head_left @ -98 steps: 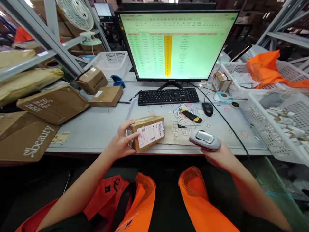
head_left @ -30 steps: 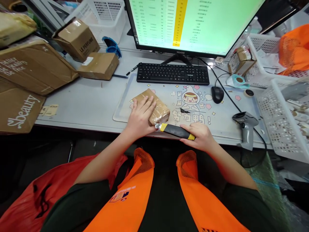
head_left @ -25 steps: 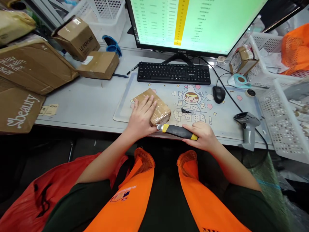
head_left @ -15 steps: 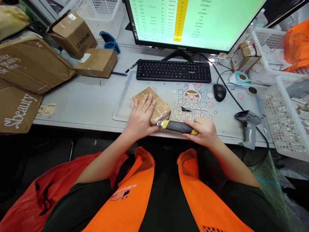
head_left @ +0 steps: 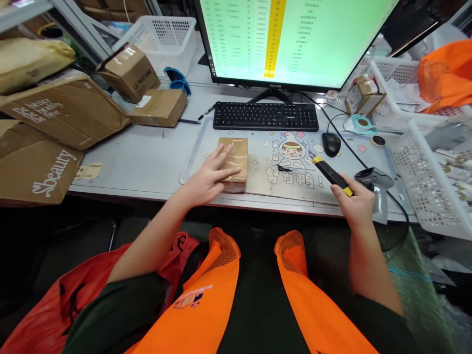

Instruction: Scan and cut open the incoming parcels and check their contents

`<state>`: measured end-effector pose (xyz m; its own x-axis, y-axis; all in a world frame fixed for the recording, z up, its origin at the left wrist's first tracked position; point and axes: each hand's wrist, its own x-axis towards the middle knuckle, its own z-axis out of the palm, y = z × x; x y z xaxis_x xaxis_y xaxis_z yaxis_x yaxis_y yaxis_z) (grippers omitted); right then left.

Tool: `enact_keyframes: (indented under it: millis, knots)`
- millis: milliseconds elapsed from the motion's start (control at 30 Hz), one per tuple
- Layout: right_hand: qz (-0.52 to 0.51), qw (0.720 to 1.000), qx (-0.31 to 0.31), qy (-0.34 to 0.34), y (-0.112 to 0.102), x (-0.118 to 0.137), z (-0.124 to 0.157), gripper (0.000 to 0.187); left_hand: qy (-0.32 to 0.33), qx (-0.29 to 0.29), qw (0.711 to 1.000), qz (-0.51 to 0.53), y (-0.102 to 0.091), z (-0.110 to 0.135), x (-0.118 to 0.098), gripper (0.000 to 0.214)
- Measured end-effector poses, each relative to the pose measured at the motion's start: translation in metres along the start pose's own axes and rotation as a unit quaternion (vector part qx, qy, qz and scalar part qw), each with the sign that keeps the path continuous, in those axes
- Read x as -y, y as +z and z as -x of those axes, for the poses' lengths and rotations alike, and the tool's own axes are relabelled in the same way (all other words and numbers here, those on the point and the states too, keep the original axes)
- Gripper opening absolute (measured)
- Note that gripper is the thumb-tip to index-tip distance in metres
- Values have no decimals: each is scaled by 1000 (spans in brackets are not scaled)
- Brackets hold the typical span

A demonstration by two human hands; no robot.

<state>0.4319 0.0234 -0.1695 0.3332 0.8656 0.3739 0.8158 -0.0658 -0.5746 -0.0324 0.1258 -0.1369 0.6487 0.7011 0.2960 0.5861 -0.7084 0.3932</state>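
A small taped cardboard box [head_left: 238, 162] lies on the printed desk mat near the desk's front edge. My left hand [head_left: 208, 178] holds it from its left side, with spread fingers reaching over the top. Off to the right, my right hand [head_left: 354, 196] is closed round the black and yellow handle of a utility knife [head_left: 330, 173]. The knife's blade end points up and left, apart from the box. A small black scrap [head_left: 283, 168] lies on the mat between box and knife.
A keyboard [head_left: 265, 116] and a mouse [head_left: 331, 143] sit behind the mat, below a monitor [head_left: 273, 84]. A barcode scanner [head_left: 378, 189] is close beside my right hand. Cardboard boxes [head_left: 55, 172] crowd the left; white baskets [head_left: 429, 182] line the right.
The utility knife has come away from the box, moving right with my right hand, its blade end now pointing up-left. The box has turned to sit squarer to the desk edge under my left hand.
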Motion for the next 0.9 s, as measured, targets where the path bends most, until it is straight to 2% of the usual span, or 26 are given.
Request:
enact_keyframes:
  millis: [33, 100, 167, 200, 267, 367, 400, 467, 533, 600, 667, 733, 767, 833, 900]
  knots:
    - [-9, 1000, -5, 0, -1, -2, 8, 57, -36, -25, 999, 3, -4, 4, -1, 45]
    - [-26, 999, -18, 8, 1, -4, 24, 57, -147, -84, 985, -12, -5, 9, -7, 41]
    - [-50, 998, -23, 17, 9, -4, 35, 57, -241, -116, 962, -48, 2, 8, -14, 60]
    - [-66, 997, -21, 20, 13, -3, 39, 56, -257, -120, 957, -63, 5, 7, -14, 74]
    - [-109, 994, -2, 21, 19, -1, 42, 55, -217, -92, 970, -64, 3, 4, -5, 83]
    - [-157, 986, 59, -12, 21, 11, 43, 50, -104, -2, 994, -18, -18, 7, 20, 63]
    - [-156, 984, 78, -37, 21, 19, 42, 47, -89, 5, 996, -17, -24, 10, 24, 56]
    - [-137, 979, 108, -106, 24, 40, 39, 43, -98, -40, 993, -47, -26, 17, 17, 47]
    - [-115, 965, 134, -192, 30, 64, 36, 44, -123, -99, 984, -87, -8, 22, -8, 46]
    - [-83, 946, 154, -274, 39, 86, 30, 49, -155, -145, 970, -116, 25, 21, -35, 61]
    - [-41, 925, 161, -341, 50, 102, 23, 53, -187, -235, 945, -133, 61, 16, -49, 73]
    - [-9, 908, 159, -387, 58, 110, 16, 54, -179, -321, 921, -132, 86, 11, -44, 70]
    - [-1, 901, 157, -404, 62, 112, 13, 54, -160, -345, 916, -125, 93, 9, -37, 67]
    - [7, 890, 156, -428, 67, 114, 8, 54, -112, -355, 922, -104, 95, 10, -19, 65]
    - [9, 881, 159, -446, 72, 117, 4, 53, -69, -343, 933, -81, 88, 13, -3, 67]
